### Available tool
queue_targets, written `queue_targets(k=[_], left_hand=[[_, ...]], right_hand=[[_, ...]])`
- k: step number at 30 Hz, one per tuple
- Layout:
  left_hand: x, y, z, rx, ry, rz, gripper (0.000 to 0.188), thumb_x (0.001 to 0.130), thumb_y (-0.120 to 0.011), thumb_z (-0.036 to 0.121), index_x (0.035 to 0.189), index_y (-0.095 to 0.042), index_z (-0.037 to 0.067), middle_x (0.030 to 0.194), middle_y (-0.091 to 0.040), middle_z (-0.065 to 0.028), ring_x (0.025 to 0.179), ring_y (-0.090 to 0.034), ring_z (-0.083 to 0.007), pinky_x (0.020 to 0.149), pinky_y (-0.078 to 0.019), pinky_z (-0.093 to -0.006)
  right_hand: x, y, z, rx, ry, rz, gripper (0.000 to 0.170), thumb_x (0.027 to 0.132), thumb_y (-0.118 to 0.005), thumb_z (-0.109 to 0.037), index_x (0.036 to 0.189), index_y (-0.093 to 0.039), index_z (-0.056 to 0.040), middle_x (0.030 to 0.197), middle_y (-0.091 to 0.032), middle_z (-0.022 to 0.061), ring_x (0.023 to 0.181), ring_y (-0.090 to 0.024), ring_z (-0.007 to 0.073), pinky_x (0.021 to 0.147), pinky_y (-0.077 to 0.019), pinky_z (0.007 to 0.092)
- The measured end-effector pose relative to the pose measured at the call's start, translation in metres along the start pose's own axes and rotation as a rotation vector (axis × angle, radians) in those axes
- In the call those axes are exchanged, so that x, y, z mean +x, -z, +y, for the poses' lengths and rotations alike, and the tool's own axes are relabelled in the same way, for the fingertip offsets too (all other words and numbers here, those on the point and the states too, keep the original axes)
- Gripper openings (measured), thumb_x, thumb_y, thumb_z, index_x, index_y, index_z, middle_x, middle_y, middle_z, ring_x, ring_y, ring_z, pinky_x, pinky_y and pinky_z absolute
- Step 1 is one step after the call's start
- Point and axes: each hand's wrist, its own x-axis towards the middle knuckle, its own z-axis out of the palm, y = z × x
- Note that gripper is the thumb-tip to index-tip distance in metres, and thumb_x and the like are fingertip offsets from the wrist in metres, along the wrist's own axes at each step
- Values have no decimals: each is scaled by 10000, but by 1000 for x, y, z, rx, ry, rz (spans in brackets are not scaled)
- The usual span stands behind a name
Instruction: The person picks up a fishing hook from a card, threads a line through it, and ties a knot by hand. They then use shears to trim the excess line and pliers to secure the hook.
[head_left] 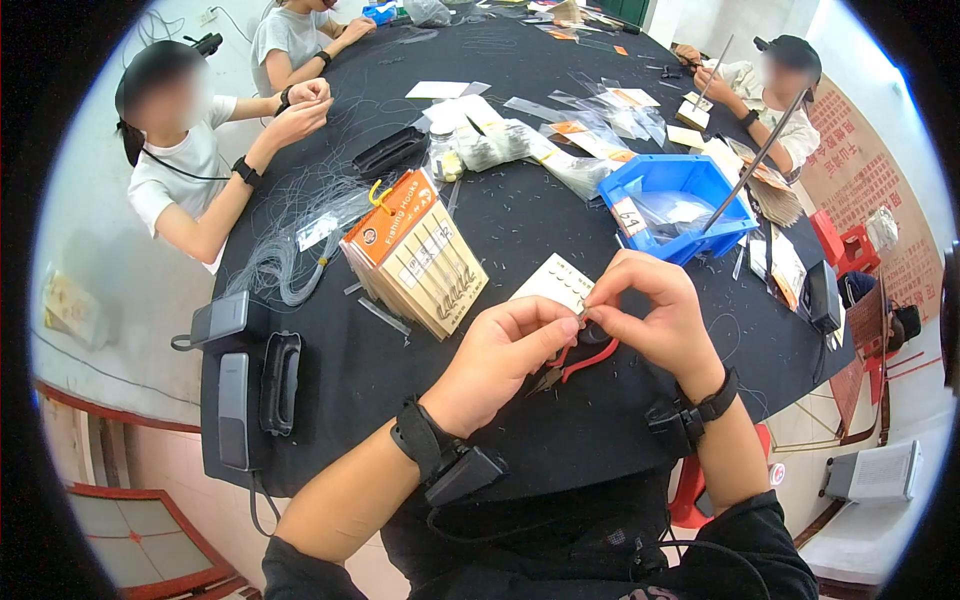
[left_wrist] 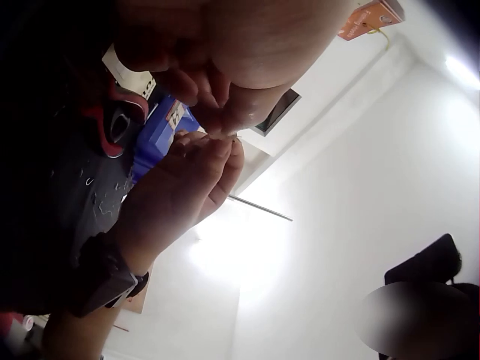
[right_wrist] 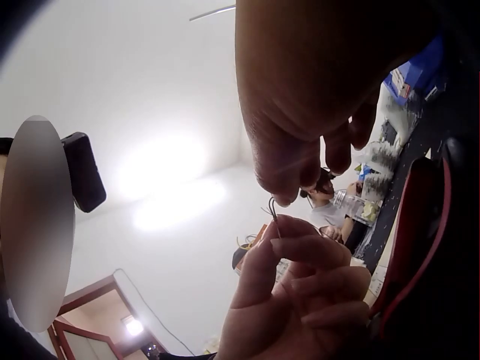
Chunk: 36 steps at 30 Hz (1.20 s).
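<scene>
In the head view, my left hand (head_left: 495, 362) and right hand (head_left: 655, 305) meet fingertip to fingertip above the black cloth. A small dark curved piece like a hook (right_wrist: 273, 208) stands up from the left thumb and forefinger in the right wrist view, with the right fingertips against its upper end. Fingers partly hide it, and its exact form is too small to tell. Behind the hands lies a pale card (head_left: 553, 283) with a row of small hooks. Red-handled pliers (head_left: 590, 366) lie beneath the hands.
A stack of hook cards (head_left: 415, 255) stands left of centre. Beyond the right hand is a blue bin (head_left: 672, 182) with plastic bags. Clear line coils (head_left: 285, 265), black power banks (head_left: 235, 405) and loose packaging (head_left: 620, 110) lie around. Several people sit at the table.
</scene>
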Motion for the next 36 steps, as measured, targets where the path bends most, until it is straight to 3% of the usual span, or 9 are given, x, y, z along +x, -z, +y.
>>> queue_targets(k=[12, 18, 24, 36], left_hand=[[0, -2, -2, 11, 15, -33, 170, 1006, -595, 245, 1004, -641, 81, 771, -517, 74, 694, -418, -36, 630, -345, -198], [0, -1, -1, 21, 20, -35, 175, 1012, -585, 257, 981, -633, 91, 772, -512, 73, 702, -422, -36, 642, -350, -203], [-2, -1, 1, 44, 27, -106, 182, 1020, -575, 264, 966, -621, 97, 839, -543, 74, 745, -436, -28, 675, -355, -199], [-3, 0, 3, 4, 46, -128, 140, 1001, -603, 231, 1002, -630, 93, 853, -574, 56, 705, -482, -28, 631, -388, -188]], right_hand=[[1, 5, 4, -23, 12, -61, 94, 796, -755, -35, 882, -719, -39, 753, -618, 30, 696, -604, 128, 639, -465, 257], [1, 9, -5, 59, -104, -99, 188, 791, -781, -60, 973, -734, -42, 817, -660, 41, 742, -619, 130, 674, -481, 263], [3, 7, 5, 34, 71, -115, 194, 764, -800, -60, 947, -738, -38, 852, -677, 54, 791, -641, 171, 706, -496, 281], [1, 8, 4, 47, 53, -112, 119, 775, -788, -53, 811, -676, -35, 815, -663, 51, 775, -630, 185, 700, -482, 295]])
